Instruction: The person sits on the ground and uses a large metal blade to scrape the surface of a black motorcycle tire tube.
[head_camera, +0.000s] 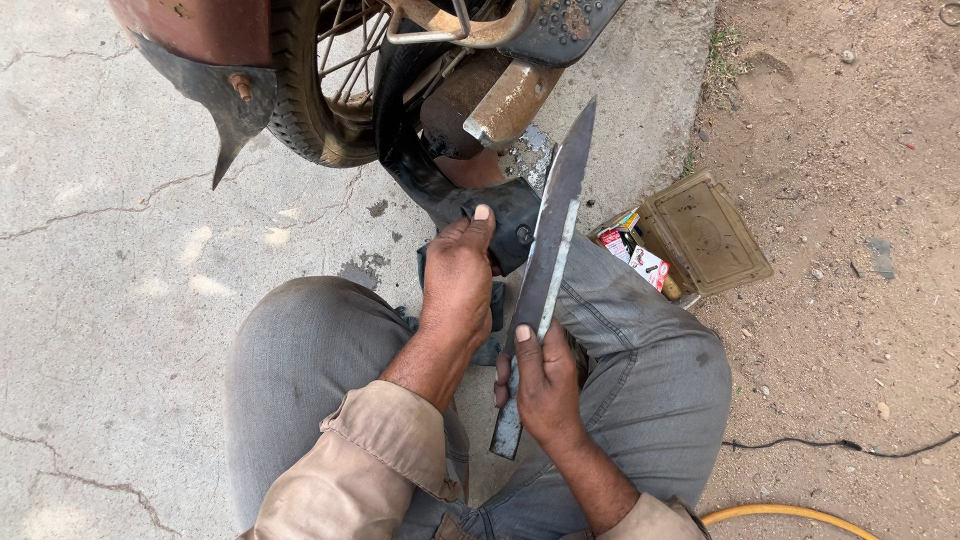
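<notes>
From my view, my right hand (548, 385) grips 1 long, worn steel blade (548, 268) upright over my lap, my left hand (458, 275) pinches the black rubber tube strip (510, 222), seemingly uncut.

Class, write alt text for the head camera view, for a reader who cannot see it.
A crouching person's right hand holds a long, worn metal blade, while the left hand grips black rubber beside a motorcycle wheel.
</notes>
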